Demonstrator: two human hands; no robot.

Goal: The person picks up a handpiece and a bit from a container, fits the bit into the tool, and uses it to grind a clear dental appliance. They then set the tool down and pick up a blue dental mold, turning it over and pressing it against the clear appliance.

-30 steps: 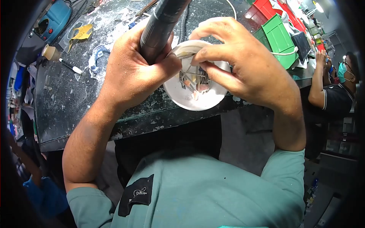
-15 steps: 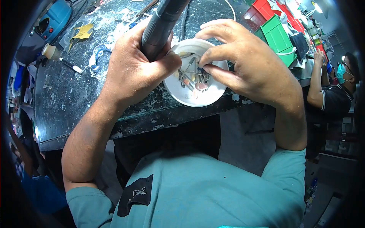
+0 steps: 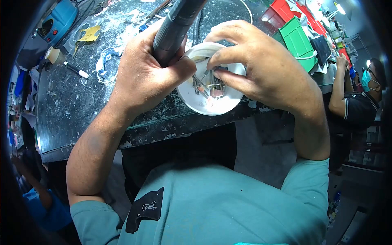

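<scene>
My left hand [image 3: 141, 75] is wrapped round a black rotary-tool handpiece [image 3: 171, 38], which slants up toward the top of the view. Its thumb reaches the left rim of a white bowl [image 3: 190, 96]. Inside the bowl lies a jumble of thin metal bits [image 3: 202, 83], with a small pinkish block [image 3: 217, 93] among them. Over the bowl's right side, my right hand [image 3: 265, 67] has thumb and index finger close together, down among the bits. What sits between those fingertips, if anything, is too small to make out.
Red bins [image 3: 279, 11] and a green bin [image 3: 300, 43] stand at the back right. A blue machine [image 3: 59, 20] is at the far left, near a marker pen [image 3: 76, 70] and yellow paper [image 3: 89, 34]. One masked person [image 3: 359, 94] sits at right; another person in blue [image 3: 45, 206] is lower left.
My right fingertips have shifted slightly left and down within the bowl, and the bits there have moved a little. My left hand keeps its hold on the handpiece, nearly still.
</scene>
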